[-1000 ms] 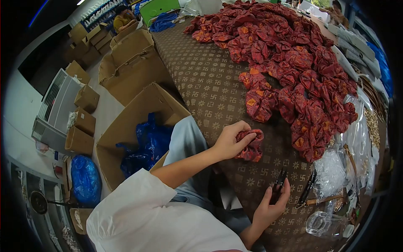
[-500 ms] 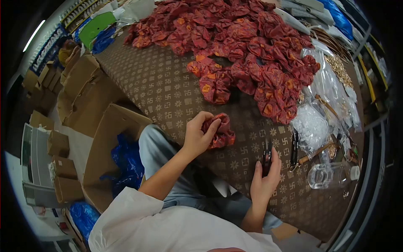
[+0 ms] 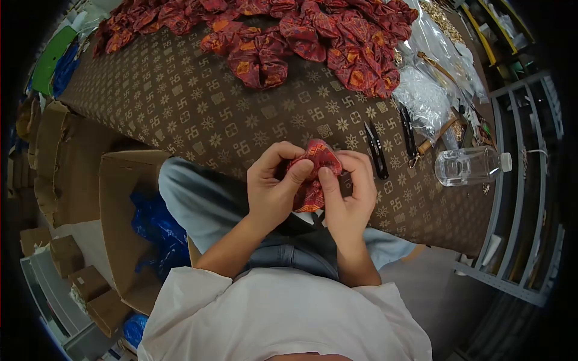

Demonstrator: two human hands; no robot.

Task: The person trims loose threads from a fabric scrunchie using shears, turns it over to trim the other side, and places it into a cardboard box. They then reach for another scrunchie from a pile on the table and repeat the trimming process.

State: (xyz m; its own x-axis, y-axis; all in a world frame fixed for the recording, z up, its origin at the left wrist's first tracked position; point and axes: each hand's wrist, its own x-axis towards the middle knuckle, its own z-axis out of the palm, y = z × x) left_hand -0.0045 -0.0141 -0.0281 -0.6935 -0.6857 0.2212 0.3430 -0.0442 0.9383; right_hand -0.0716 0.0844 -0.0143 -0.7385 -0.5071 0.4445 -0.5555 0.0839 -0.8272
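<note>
Pinching a red patterned scrunchie (image 3: 313, 174) in both hands just above the near edge of the table (image 3: 198, 114), over the lap. Left hand (image 3: 271, 195) closed on the scrunchie's left side, thumb and forefinger pressed into the cloth; right hand (image 3: 352, 201) closed on its right side, thumb tip set on the fabric close beside the left forefinger, so gripped from both sides at once. Lying flat on the table's brown patterned cover, toward its right end and close to the near edge: black snips (image 3: 377, 151), touched by neither hand, and a second black tool (image 3: 408, 133) alongside, apart from the first. Resting on its side at the table's near right corner, a clear plastic bottle (image 3: 466, 166), white cap on; impossible to tell whether holding anything. Heaped along the far side of the table, a pile of red scrunchies (image 3: 313, 30), several spilling toward the middle. Crowded at the table's far right, clear plastic bags (image 3: 424, 96) stuffed with small pale pieces, too fine to make out, with a brown strap (image 3: 438, 133) at their edge. Standing on the floor against the table's near left side, an open cardboard box (image 3: 117, 180), holding a crumpled blue plastic bag (image 3: 158, 224). Farther left of the table, on the floor, several small closed cartons (image 3: 78, 283). Right of the table, a grey metal rack (image 3: 518, 180).
</note>
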